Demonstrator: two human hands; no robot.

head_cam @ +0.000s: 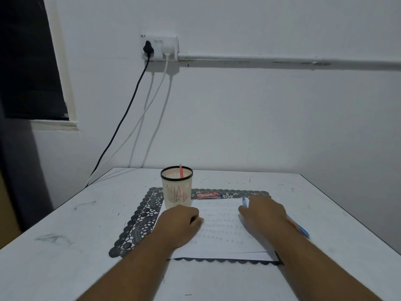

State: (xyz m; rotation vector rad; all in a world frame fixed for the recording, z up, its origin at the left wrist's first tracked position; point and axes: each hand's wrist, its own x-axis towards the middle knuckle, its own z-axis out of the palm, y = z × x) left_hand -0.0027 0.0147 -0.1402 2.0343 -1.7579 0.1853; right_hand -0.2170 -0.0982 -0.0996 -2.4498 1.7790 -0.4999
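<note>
One blue pen [300,228] lies slanting across the right edge of the sheet of paper [221,227]. Its blue and orange shaft comes out by the wrist, and a short blue end shows near the far right corner of the sheet. I take these two pieces as one pen, but the part between them is hidden.

The right hand [263,213] lies over this pen with its back up. Its fingers [245,211] are bent down to the sheet, and I cannot tell if they grip the pen or only cover it. The left hand [180,223] rests on the left part of the sheet. Its fingers [196,221] are curled in, like a loose fist, and nothing shows inside them.

There is one sheet, with faint rows of marks, on one dark lace placemat [138,222]. One cream pen cup [176,192] stands at the far left corner of the sheet, with one red pen [181,170] in it. One small red box [208,195] lies just behind the far edge of the sheet. All of these are on the white counter [65,246]. On the wall far behind the sheet, one socket [159,47] carries two plugs, one black [148,48] and one white [167,48].
</note>
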